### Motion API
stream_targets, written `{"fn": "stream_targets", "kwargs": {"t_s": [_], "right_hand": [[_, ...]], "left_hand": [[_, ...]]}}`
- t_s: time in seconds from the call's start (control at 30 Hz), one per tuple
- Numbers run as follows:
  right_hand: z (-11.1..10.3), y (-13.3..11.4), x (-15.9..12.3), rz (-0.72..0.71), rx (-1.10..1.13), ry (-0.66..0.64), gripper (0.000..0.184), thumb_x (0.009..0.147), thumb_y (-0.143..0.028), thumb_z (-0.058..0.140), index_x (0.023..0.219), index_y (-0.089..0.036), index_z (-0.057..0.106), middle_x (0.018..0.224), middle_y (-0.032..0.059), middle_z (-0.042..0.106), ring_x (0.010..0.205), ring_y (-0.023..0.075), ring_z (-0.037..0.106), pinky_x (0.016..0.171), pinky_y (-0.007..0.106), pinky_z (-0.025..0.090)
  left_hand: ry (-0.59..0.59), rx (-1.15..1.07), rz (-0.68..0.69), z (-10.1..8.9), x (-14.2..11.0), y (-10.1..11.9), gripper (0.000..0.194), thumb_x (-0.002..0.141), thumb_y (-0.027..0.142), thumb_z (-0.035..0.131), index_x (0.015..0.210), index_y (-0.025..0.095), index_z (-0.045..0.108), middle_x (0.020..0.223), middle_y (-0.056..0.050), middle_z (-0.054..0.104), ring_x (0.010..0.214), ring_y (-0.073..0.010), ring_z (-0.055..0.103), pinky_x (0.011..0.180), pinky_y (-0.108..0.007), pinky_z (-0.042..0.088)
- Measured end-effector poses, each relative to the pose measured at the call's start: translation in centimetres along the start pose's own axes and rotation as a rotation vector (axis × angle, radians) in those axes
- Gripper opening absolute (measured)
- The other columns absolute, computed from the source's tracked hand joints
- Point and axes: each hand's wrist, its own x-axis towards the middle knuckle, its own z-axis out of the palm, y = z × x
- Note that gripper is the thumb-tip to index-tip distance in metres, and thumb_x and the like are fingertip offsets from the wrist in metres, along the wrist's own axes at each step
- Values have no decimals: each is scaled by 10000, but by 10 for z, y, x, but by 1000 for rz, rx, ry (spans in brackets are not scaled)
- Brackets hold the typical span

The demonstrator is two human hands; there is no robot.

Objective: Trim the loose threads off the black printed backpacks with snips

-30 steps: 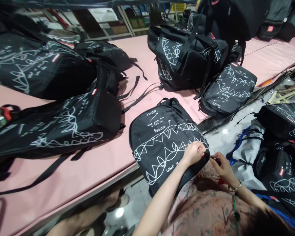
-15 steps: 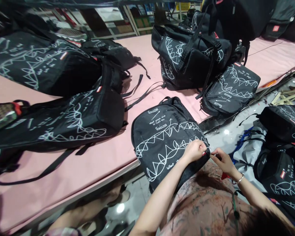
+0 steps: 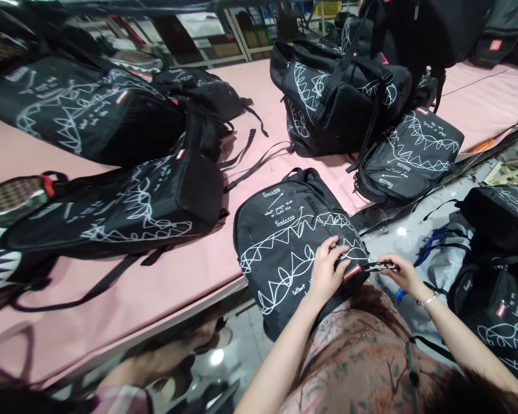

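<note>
A black backpack (image 3: 280, 241) with white scribbled lines and lettering lies at the table's front edge, its near end against my body. My left hand (image 3: 328, 270) rests on it, fingers spread, beside a small red label (image 3: 352, 272). In my right hand (image 3: 399, 273) is a pair of thread snips (image 3: 380, 266). Their tip points left toward the backpack's corner by the label. Whether the tip touches the fabric I cannot tell.
More printed black backpacks (image 3: 116, 213) lie on the left of the pink table (image 3: 207, 261). A black bag (image 3: 328, 98) and another backpack (image 3: 418, 152) are behind. Further backpacks (image 3: 492, 287) are piled at lower right. A person's legs (image 3: 155, 356) show below the table.
My left hand has let go of the label's edge and spread out on the backpack, uncovering the label. The snips now show clearly in my right hand, which has shifted slightly right.
</note>
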Motion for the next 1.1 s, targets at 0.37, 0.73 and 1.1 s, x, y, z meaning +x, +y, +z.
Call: {"fn": "stream_targets", "kwargs": {"t_s": [0.37, 0.73, 1.1], "right_hand": [[-11, -5, 39, -342, -90, -176, 196, 847, -324, 532, 945, -161, 579, 904, 79, 605, 872, 164, 544, 800, 328, 422], [-10, -6, 46, -416, -123, -207, 151, 868, -274, 504, 894, -163, 602, 852, 64, 623, 823, 146, 560, 760, 307, 418], [-16, 3, 45, -365, -112, -198, 151, 837, -295, 551, 911, -172, 598, 870, 65, 614, 835, 155, 550, 776, 324, 421]], "left_hand": [[50, -7, -190, -8, -46, 3, 100, 855, 259, 439, 880, 175, 488, 924, -35, 571, 893, -136, 527, 842, -282, 399], [-175, 400, -396, -7, -38, 13, 367, 893, 429, 332, 744, 175, 551, 802, -36, 570, 791, -162, 517, 671, -269, 325], [-160, 288, -395, -6, -42, 6, 251, 891, 307, 347, 751, 168, 502, 795, -24, 548, 767, -136, 506, 676, -246, 318]]}}
